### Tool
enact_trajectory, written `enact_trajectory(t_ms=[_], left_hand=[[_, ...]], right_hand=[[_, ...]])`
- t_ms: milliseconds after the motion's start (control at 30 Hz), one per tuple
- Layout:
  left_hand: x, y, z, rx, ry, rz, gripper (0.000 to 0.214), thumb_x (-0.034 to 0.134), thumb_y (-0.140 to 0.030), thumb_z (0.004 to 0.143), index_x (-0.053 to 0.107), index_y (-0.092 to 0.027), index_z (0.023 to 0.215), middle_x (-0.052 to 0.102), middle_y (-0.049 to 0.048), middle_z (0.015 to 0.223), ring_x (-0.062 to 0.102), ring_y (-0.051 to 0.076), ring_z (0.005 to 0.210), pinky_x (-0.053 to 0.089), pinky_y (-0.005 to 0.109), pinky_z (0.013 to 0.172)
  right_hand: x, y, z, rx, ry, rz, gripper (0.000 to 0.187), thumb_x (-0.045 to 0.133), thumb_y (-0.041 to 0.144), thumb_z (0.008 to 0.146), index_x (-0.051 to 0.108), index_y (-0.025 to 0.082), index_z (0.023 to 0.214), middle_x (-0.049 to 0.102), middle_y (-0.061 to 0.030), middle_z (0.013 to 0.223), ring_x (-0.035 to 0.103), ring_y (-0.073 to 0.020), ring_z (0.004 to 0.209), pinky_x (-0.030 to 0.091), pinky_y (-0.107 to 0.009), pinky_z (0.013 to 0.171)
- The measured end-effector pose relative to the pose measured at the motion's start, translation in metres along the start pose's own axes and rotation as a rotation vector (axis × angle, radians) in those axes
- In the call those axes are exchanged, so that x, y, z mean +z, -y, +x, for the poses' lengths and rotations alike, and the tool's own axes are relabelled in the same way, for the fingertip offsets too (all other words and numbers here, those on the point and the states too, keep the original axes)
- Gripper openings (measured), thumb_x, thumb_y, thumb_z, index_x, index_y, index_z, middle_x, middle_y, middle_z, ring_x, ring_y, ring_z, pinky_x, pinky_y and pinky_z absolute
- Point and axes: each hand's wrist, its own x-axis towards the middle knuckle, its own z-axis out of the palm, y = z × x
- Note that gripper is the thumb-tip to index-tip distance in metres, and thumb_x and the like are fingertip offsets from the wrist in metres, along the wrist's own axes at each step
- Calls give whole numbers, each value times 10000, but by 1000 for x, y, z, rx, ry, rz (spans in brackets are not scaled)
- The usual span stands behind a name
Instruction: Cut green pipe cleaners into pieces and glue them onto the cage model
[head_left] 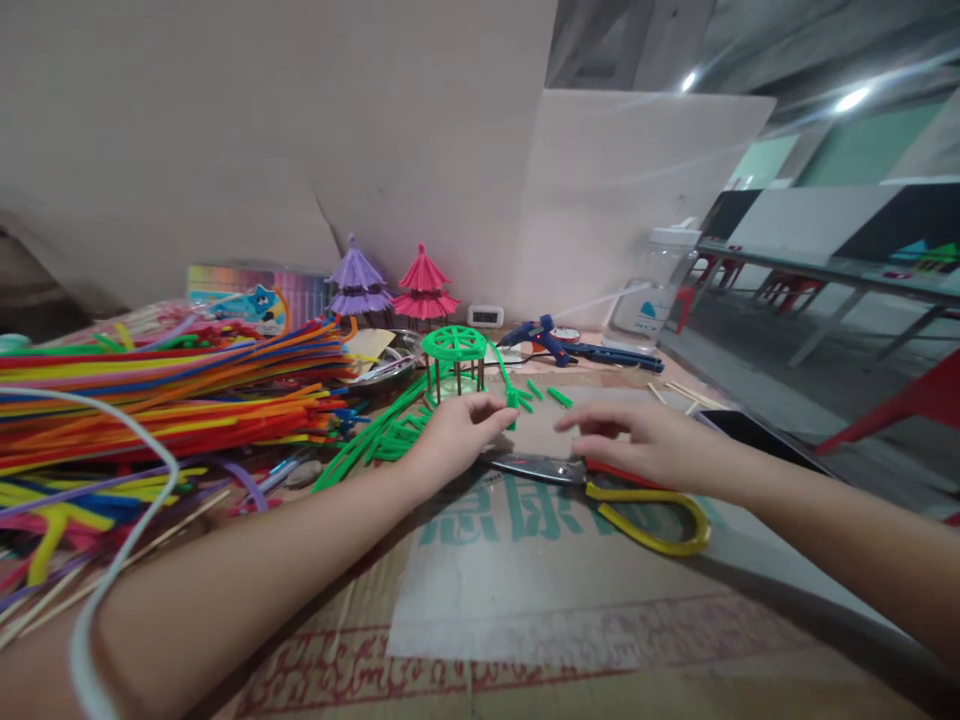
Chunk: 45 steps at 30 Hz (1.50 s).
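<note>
My left hand (459, 436) pinches short green pipe cleaner pieces (512, 408) between thumb and fingertips. Just behind it stands a small green pavilion frame (454, 343), a spoked round top on thin brown posts. My right hand (626, 432) hovers over the scissors' handles, fingers apart and slightly curled, with nothing seen in them. The scissors (540, 468), with red and yellow handles, lie on the sheet below both hands, blades pointing left. Cut green bits (559, 397) are scattered beyond the hands, and longer green pipe cleaners (367, 440) lie left of my left hand.
Bundles of coloured pipe cleaners (165, 400) fill the left side. Purple (358, 280) and pink (424, 285) pagoda models stand at the back, near a glue gun (541, 338), pliers (615, 357) and a plastic bottle (651, 290). A phone (757, 438) lies right; a white cable (142, 520) crosses the left foreground.
</note>
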Motion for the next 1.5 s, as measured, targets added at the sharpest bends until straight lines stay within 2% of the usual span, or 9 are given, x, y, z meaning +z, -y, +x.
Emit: enact_trajectory(t_ms=[100,233,433,533,633,733,967,1200,1500], left_hand=[[-1,1,0,19,31,2,259,635,-408,802,618,-151,774,633,0,698,665,158,684,485,244,622],[-3,2,0,75,33,143,288,595,-407,833,693,-136,836,675,23,750,637,156,707,453,241,636],[-3,0,1,90,37,179,308,582,-397,838,721,-131,907,709,32,824,623,160,735,451,241,656],[-2,3,2,69,25,89,299,612,-378,822,699,-134,970,706,51,875,635,154,744,489,262,690],[0,8,4,23,44,-20,303,620,-366,823,669,-137,1016,697,58,869,652,144,724,515,273,693],[0,10,5,2,67,-31,289,623,-360,830,663,-144,1018,699,55,847,674,151,753,525,273,707],[-3,10,5,-8,81,58,288,592,-361,859,654,-154,1050,720,74,906,701,175,819,535,297,758],[0,9,4,-16,83,67,287,588,-353,863,651,-148,1054,726,78,907,704,176,823,531,289,754],[0,5,4,0,88,126,277,567,-348,874,658,-151,1045,733,77,912,706,189,840,528,304,765]], right_hand=[[9,3,34,18,-75,250,389,581,462,846,604,192,1125,573,15,656,541,-147,594,414,-266,535],[31,6,71,-36,-113,461,290,667,446,759,633,181,873,614,11,669,547,-121,569,434,-262,552],[28,14,74,23,-160,475,289,670,474,733,610,193,702,624,3,634,549,-123,554,446,-272,559],[-6,-1,69,41,-80,379,286,668,486,737,618,205,711,599,13,596,542,-127,539,446,-282,567],[-42,-32,66,83,152,136,304,672,520,724,646,218,706,599,14,574,552,-139,536,428,-283,554],[-55,-69,67,224,223,-118,276,691,481,712,660,208,691,632,-3,578,583,-155,537,415,-276,525],[-44,-107,74,342,177,-294,217,671,396,730,693,196,812,685,-22,670,607,-156,544,409,-259,506],[-40,-85,76,312,-89,-450,419,485,546,864,694,183,866,708,-96,835,617,-217,735,345,-292,577],[-3,-68,82,251,-21,-535,303,537,429,854,708,191,932,733,-92,929,643,-211,780,366,-265,587]])
